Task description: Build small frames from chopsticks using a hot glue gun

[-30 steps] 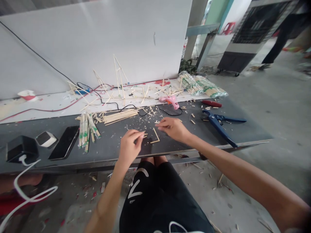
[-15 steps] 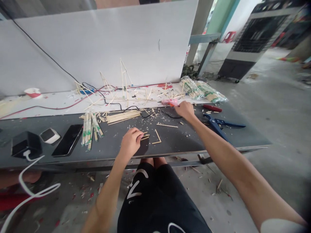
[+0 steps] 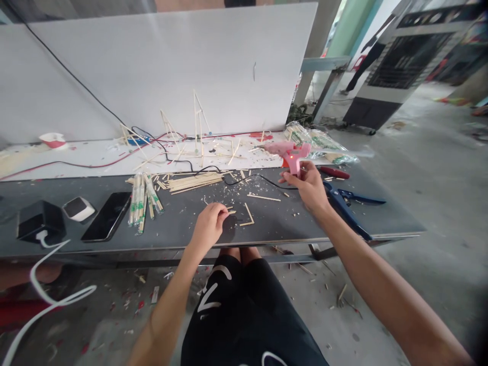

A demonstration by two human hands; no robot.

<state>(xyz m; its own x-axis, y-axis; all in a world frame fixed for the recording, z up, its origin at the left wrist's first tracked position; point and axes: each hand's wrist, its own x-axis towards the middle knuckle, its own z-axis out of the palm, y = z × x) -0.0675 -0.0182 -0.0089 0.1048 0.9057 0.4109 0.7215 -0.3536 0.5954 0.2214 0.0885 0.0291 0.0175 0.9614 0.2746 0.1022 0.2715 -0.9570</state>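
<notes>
My right hand (image 3: 308, 187) grips the handle of a pink glue gun (image 3: 286, 151) and holds it above the dark table (image 3: 267, 229), nozzle pointing left, its black cord (image 3: 263, 178) trailing onto the table. My left hand (image 3: 209, 225) is closed in a pinch on short wooden sticks (image 3: 230, 210) near the table's front edge. An L-shaped pair of sticks (image 3: 248, 217) lies just right of it. One loose stick (image 3: 264, 197) rests between the hands.
Blue cutters (image 3: 345, 201) and a red-handled tool (image 3: 333, 173) lie at the right. A pile of sticks (image 3: 192, 181), wrapped chopsticks (image 3: 141, 201), a phone (image 3: 107, 216) and two small devices (image 3: 38, 223) are at the left. Upright stick frames (image 3: 198, 122) stand on the white board behind.
My right hand reached back to the glue gun lying by the white board, took hold of it and lifted it off the table. My left hand stayed pinched on the short sticks.
</notes>
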